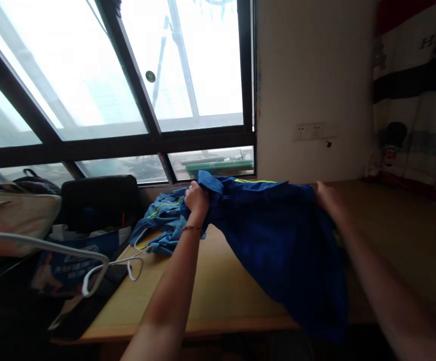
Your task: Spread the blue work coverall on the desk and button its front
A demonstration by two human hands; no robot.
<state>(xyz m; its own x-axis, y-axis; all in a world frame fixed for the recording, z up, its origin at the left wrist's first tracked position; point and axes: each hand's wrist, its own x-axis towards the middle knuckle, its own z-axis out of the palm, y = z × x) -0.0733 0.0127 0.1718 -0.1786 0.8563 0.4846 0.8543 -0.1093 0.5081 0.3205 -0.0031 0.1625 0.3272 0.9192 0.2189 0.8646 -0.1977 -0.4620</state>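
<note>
My left hand point(196, 198) is closed on the top edge of a dark blue garment point(278, 235) with a thin yellow-green stripe. A bracelet sits on that wrist. My right hand point(326, 196) grips the same edge further right, its fingers blurred and partly hidden behind the cloth. The garment hangs stretched between both hands above a wooden table point(210, 291), its lower part drooping over the front edge. A second, lighter blue garment point(161, 215) lies crumpled on the table just left of my left hand.
A white hanger point(90, 268) lies at the table's left edge over bags and a blue printed bag point(70, 260). A black case point(97, 200) stands below the window point(127, 145). Wall sockets point(310, 131) sit on the back wall. A striped cloth point(417, 100) hangs at the right.
</note>
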